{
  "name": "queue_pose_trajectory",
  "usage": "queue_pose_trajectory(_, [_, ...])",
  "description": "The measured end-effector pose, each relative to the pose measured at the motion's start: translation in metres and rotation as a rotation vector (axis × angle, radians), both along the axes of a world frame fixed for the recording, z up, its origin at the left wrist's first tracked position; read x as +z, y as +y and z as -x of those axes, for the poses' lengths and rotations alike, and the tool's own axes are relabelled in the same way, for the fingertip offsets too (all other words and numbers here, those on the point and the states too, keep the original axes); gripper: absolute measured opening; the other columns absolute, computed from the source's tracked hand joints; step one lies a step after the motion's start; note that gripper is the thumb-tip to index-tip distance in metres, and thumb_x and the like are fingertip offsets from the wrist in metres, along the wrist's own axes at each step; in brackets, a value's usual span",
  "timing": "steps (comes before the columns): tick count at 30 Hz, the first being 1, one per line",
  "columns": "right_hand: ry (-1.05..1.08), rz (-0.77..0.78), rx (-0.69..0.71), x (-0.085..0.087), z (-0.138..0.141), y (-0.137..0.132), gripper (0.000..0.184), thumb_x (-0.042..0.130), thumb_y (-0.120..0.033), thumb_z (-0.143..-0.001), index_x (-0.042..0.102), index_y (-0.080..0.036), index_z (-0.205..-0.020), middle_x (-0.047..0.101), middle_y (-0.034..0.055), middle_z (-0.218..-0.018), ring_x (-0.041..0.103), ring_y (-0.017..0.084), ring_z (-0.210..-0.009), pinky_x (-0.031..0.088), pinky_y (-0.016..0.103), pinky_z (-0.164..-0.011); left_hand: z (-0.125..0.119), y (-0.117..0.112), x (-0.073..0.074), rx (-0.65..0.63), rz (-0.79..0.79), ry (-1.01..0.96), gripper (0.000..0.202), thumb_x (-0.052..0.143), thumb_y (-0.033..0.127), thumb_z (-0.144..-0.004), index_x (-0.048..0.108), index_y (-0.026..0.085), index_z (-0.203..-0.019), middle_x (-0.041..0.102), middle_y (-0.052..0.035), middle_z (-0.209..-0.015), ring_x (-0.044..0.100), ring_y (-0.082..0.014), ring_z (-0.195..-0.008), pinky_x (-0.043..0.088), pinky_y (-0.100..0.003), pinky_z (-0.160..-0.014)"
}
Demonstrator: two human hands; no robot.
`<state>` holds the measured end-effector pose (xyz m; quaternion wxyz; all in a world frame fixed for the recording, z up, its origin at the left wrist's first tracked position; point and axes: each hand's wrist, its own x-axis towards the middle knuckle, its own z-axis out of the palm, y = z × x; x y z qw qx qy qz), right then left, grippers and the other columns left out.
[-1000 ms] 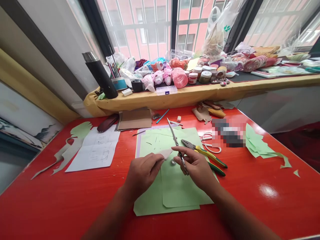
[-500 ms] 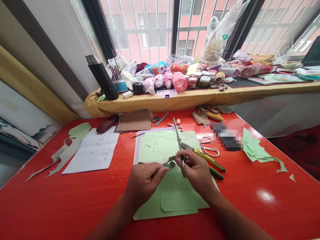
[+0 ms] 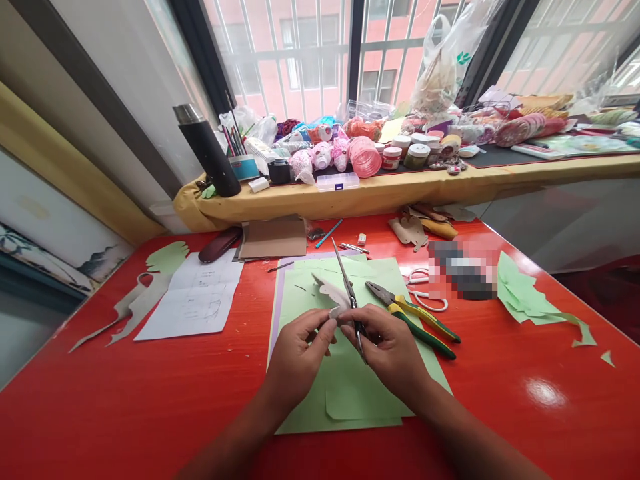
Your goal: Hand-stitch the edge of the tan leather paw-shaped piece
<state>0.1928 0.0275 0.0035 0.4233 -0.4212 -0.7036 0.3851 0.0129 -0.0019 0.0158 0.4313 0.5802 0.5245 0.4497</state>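
Note:
My left hand (image 3: 299, 350) pinches a small pale paper cut-out (image 3: 327, 295) that sticks up and away from me. My right hand (image 3: 393, 347) is closed round the handles of a pair of slim metal scissors (image 3: 346, 288), whose blades point away toward the window and lie against the cut-out. Both hands hover over light green paper sheets (image 3: 350, 387) on the red table (image 3: 125, 400). Pliers with yellow and green handles (image 3: 413, 319) lie just right of my right hand.
White-handled scissors (image 3: 425, 293) lie beyond the pliers. Green paper scraps (image 3: 525, 297) are at the right, a white drawn sheet (image 3: 197, 300) and grey-green cut-outs (image 3: 145, 293) at the left. A brown card (image 3: 273, 238) and a black flask (image 3: 207, 152) stand near the cluttered windowsill (image 3: 400, 190).
My left hand turned the pale cut-out so it now stands up and away from me. The scissors swung slightly left against it. The view shifted a little.

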Motion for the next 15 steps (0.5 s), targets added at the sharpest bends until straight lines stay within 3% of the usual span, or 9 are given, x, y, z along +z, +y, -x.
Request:
queue_pose_trajectory(7, [-0.031, -0.028, 0.043, -0.003, -0.001, -0.002, 0.023, 0.067, -0.032, -0.097, 0.078, -0.023, -0.115, 0.066, 0.0038, -0.081, 0.057, 0.016, -0.069, 0.044, 0.027, -0.057, 0.004, 0.006, 0.001, 0.125, 0.121, -0.158, 0.032, 0.070, 0.046, -0.090, 0.078, 0.016, -0.096, 0.067, -0.0025, -0.067, 0.060, -0.0150, -0.059, 0.053, -0.028, -0.058])
queue_pose_trajectory(15, [-0.043, -0.030, 0.031, -0.002, -0.003, -0.001, 0.026, 0.066, -0.034, -0.098, 0.077, -0.024, -0.119, 0.062, 0.0025, -0.079, 0.055, 0.015, -0.067, 0.043, 0.027, -0.057, 0.007, 0.014, -0.002, 0.216, 0.193, -0.478, 0.029, 0.085, 0.041, -0.077, 0.074, 0.017, -0.089, 0.069, -0.0018, -0.072, 0.065, -0.0154, -0.065, 0.051, -0.026, -0.057])
